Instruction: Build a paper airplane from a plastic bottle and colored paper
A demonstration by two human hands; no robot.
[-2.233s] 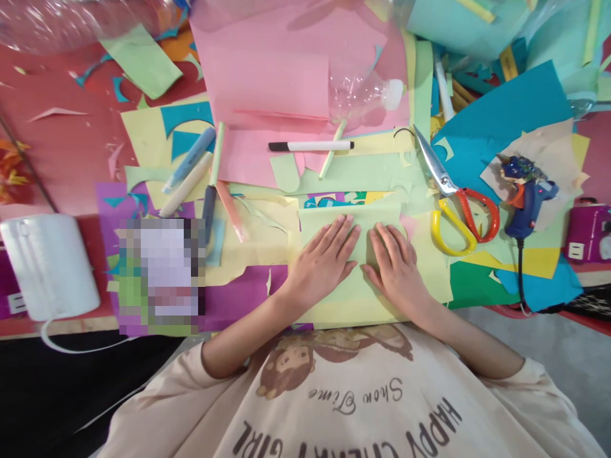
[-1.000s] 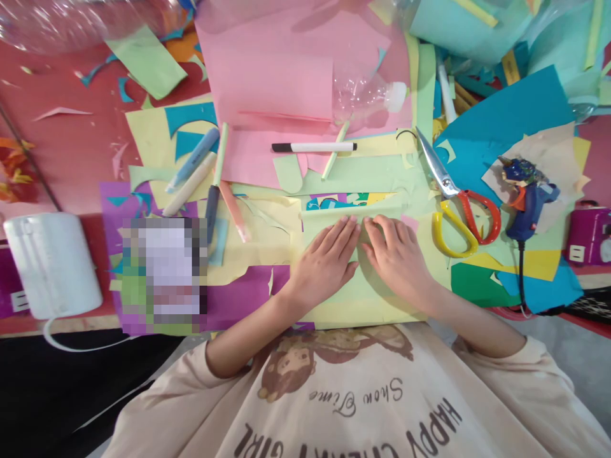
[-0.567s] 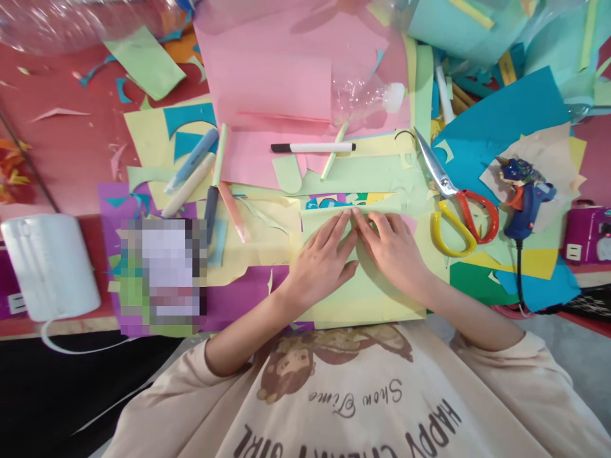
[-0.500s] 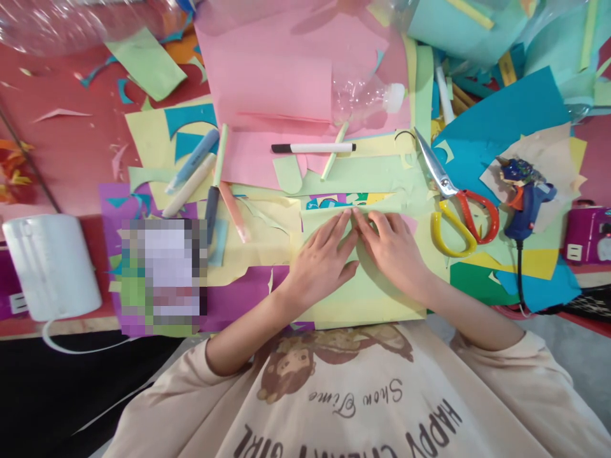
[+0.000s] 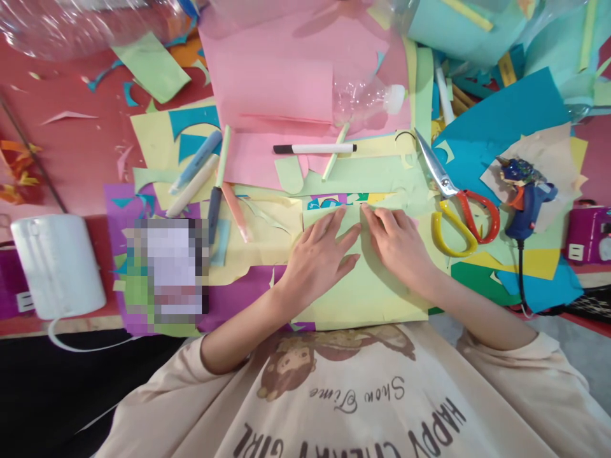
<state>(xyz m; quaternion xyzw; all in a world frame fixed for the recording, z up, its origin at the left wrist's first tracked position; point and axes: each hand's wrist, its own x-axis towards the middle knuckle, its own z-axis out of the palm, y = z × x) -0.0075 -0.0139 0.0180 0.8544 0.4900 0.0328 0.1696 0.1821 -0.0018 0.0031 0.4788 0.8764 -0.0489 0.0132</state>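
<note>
A pale green sheet of paper [image 5: 360,289] lies in front of me, its far edge under my fingertips. My left hand [image 5: 321,251] rests on it with the palm down, fingers and thumb spread. To its right, my right hand [image 5: 398,240] presses on the same sheet, fingers stretched forward and slightly bent, the index fingertip at the far edge. Just beyond the hands, a white marker with a black cap [image 5: 315,149] lies across a narrow green paper strip [image 5: 335,152]. Scissors with red and yellow handles [image 5: 457,207] lie spread apart right of my right hand.
A blue glue gun [image 5: 529,207] lies at the right, its cord running toward me. A clear plastic bottle [image 5: 360,95] is partly wrapped in pink paper [image 5: 281,89]. Several markers [image 5: 195,162] lie at the left, near a blurred-out flat object [image 5: 172,273] and a white case [image 5: 57,267].
My fingertips have moved apart along the sheet's far edge, the right hand shifting slightly right. The left fingers are spread wider, and the raised edge of the sheet appears flatter.
</note>
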